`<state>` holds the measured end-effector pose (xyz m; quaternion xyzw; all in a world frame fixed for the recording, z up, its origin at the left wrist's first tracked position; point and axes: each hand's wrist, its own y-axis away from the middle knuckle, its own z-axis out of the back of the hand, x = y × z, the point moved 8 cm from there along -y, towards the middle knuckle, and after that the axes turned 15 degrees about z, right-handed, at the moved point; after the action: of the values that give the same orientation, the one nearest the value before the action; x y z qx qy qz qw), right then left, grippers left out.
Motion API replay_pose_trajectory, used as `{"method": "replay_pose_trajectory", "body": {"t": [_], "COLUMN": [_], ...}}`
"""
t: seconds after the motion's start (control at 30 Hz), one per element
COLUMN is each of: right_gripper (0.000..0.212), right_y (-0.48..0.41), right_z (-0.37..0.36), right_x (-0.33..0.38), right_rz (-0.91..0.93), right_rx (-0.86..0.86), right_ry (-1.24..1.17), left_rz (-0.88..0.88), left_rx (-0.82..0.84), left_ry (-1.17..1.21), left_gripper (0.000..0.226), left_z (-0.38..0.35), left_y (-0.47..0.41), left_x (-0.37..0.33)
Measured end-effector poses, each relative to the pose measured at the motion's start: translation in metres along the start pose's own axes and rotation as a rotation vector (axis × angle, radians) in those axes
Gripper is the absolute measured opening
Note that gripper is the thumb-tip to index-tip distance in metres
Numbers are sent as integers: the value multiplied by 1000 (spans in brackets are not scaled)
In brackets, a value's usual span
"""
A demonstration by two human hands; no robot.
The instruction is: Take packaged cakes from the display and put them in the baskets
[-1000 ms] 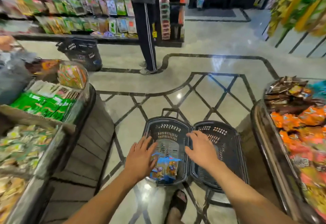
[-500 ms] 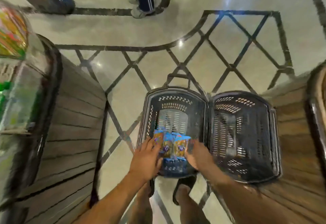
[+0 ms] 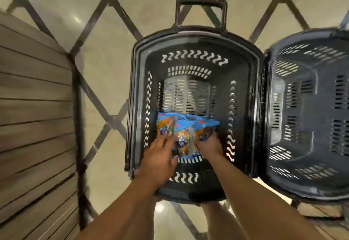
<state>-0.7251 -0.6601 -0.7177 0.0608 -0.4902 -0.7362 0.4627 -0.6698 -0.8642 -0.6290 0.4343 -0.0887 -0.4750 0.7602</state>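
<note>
Blue-and-orange packaged cakes [image 3: 186, 136] heaped at the near end of the left basket [image 3: 196, 36]. Flat on them, the left hand [image 3: 158, 157], grip wide; at their right edge, the right hand [image 3: 211, 146], grip too blurred to tell. Touching the left basket's right rim, the right basket [image 3: 309, 33].

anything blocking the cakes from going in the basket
Nothing visible does. The cakes already sit inside the left basket, with the left hand and right hand on them. No lid or other item covers its opening.
</note>
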Motion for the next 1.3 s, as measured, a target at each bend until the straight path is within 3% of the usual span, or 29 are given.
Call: {"method": "replay_pose_trajectory", "body": {"t": [0.17, 0.43, 0.57, 0.73, 0.8, 0.93, 1.03, 1.2, 1.3], "right_gripper": [84, 70, 58, 64, 56, 8, 21, 14, 31], "right_y": [-24, 3, 51, 122, 141, 142, 113, 41, 11], "right_z": [-15, 6, 18, 12, 13, 17, -1, -57, -80], "right_x": [-13, -1, 39, 76, 87, 97, 83, 73, 75], "right_rz": [4, 69, 228, 349, 371, 300, 181, 171, 109], "right_rx": [-120, -142, -50, 186, 257, 232, 167, 142, 135], "right_ry": [2, -48, -199, -283, -321, -537, -503, -261, -138], "left_rz": [73, 306, 406, 451, 462, 509, 584, 600, 583], "left_rx": [43, 192, 293, 439, 418, 268, 198, 29, 34], "left_ry": [189, 498, 836, 1133, 1193, 1154, 1153, 1198, 1194], "left_gripper": [64, 38, 13, 32, 29, 18, 22, 16, 21], "left_z": [-14, -6, 7, 21, 33, 58, 73, 98, 105], "left_y": [-18, -20, -7, 25, 39, 56, 60, 59, 55], "left_x": [11, 13, -5, -21, -19, 12, 43, 82, 93]}}
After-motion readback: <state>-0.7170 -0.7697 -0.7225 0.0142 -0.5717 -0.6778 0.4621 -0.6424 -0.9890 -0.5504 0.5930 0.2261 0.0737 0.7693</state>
